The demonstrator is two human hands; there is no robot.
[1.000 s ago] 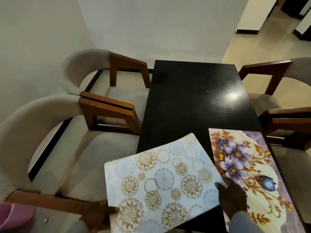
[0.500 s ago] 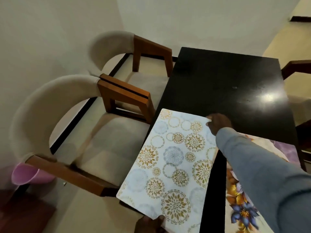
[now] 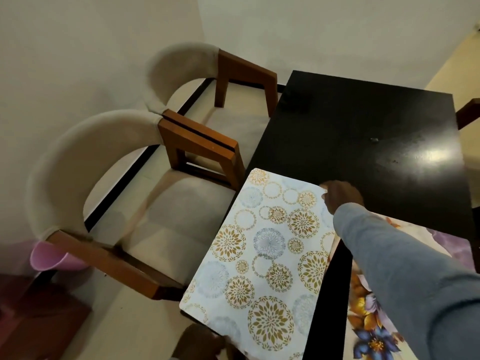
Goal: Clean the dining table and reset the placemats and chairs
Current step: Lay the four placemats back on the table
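A white placemat [image 3: 262, 258] with gold and grey circle patterns lies along the left near edge of the black dining table [image 3: 363, 152]. My right hand [image 3: 340, 197] pinches its far right corner, grey sleeve reaching across. My left hand [image 3: 200, 341] holds the mat's near edge at the bottom of the frame, mostly cut off. A floral placemat [image 3: 368, 323] with purple and orange flowers lies to the right, partly under my right arm.
Two beige cushioned chairs with brown wooden arms stand left of the table, a near chair [image 3: 145, 229] and a far chair [image 3: 207, 81]. A pink object [image 3: 52, 258] sits behind the near chair. Another wooden chair arm [image 3: 467, 113] shows at the right edge.
The white mat has swung from angled across the corner to lying lengthwise on the table's left side. My right hand moved from its near edge to its far corner.
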